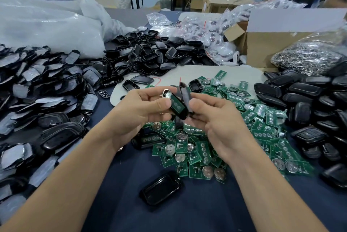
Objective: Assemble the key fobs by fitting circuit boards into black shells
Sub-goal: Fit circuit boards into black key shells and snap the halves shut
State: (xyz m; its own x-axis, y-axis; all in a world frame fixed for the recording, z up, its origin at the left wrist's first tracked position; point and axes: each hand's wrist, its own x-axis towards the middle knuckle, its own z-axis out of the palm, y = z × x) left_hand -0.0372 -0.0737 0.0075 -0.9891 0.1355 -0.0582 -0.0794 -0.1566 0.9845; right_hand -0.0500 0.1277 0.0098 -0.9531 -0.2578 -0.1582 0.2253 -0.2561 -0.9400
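left hand [139, 113] is curled round a black shell [180, 115], thumb pressed on its near edge. a green circuit board [175, 103] sits in it, round pads facing me. right hand [217, 122] pinches a second shell half [185, 93] between thumb and fingertips, edge-on and touching the right side of the first shell. can't tell if the two halves are joined or just butted together. both hands are up off the blue table cloth [206, 209]. below and right of my hands: loose pile of boards [199, 149], many with coin cells facing up. another shell with a board in it [148, 139] lies just under my left wrist. nearer me than both hands, between my forearms, an empty shell [161, 190] lies open side up. beyond my hands: heap of empty shells [150, 55]. left of my left hand: heap of parts with grey pads [37, 85]. right of my right hand: stack of closed fobs [304, 96], with a bag of metal rings [309, 57] and a cardboard box [277, 44] beyond them.
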